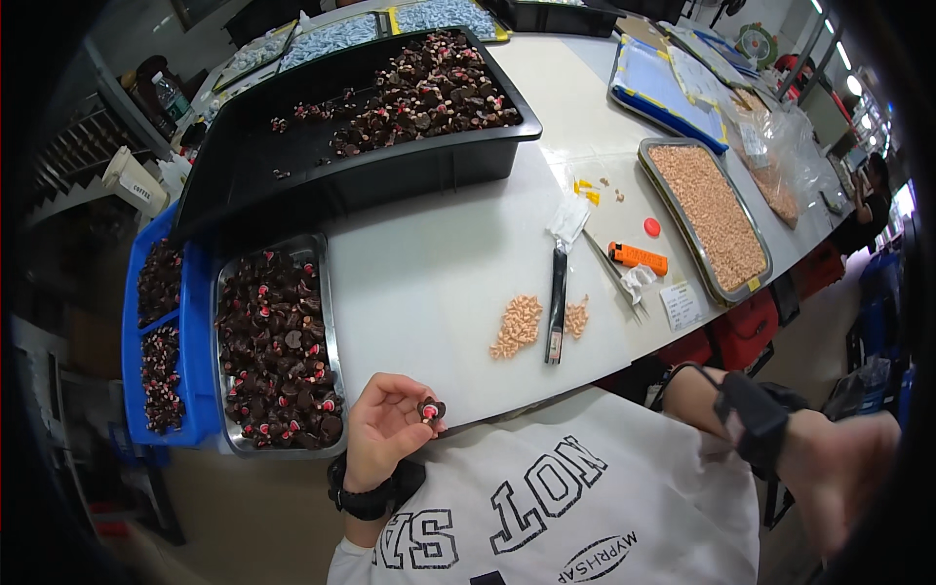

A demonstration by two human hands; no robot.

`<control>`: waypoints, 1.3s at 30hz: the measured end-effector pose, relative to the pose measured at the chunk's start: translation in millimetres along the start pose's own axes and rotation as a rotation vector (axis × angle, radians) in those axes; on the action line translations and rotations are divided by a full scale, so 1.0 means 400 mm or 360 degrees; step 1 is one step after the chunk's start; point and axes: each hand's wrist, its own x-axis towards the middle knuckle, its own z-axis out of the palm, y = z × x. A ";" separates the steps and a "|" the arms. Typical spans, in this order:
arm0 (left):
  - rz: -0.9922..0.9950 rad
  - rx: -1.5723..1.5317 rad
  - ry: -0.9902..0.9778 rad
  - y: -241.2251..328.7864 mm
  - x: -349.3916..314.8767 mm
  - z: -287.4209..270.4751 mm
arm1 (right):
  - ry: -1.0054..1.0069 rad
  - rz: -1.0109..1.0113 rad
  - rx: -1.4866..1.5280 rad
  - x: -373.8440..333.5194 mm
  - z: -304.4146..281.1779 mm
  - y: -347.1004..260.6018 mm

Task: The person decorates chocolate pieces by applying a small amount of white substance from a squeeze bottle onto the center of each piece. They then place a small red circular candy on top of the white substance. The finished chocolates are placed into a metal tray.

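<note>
My left hand (383, 429) is raised near the table's front edge, fingers pinching a small dark round part with a red centre (430, 411). Just to its left stands a metal tray (326, 322) full of the same dark parts with red centres. My right hand (840, 478) hangs off to the lower right, away from the table, blurred at the picture's rim, a black strap on its wrist; whether it holds anything cannot be made out. On the white table (429, 283) ahead lie two small heaps of peach-coloured pellets (518, 325) with a black bar-shaped tool (557, 304) between them.
A large black bin (458, 156) with more dark parts stands at the back. A blue crate (195, 331) is at the left. To the right are a metal tray of pellets (710, 210), an orange cutter (639, 257), tweezers (614, 273), a blue tray (658, 88) and plastic bags.
</note>
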 end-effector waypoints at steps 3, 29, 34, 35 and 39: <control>0.0018 -0.0034 0.0035 0.000 -0.003 0.011 | -0.0281 0.0400 -0.0164 -0.053 -0.001 0.032; 0.0018 -0.0208 -0.0080 -0.006 -0.001 -0.004 | -0.0539 0.1083 -0.0879 -0.265 0.305 0.282; -0.0014 -0.0162 -0.0014 -0.003 -0.001 0.001 | -0.0577 0.1108 -0.0902 -0.267 0.302 0.280; -0.0033 -0.0125 0.0046 0.001 -0.001 0.011 | -0.0584 0.1099 -0.0913 -0.266 0.303 0.279; 0.0014 -0.0185 -0.0074 -0.008 -0.003 -0.005 | -0.0634 0.1009 -0.1009 -0.267 0.307 0.277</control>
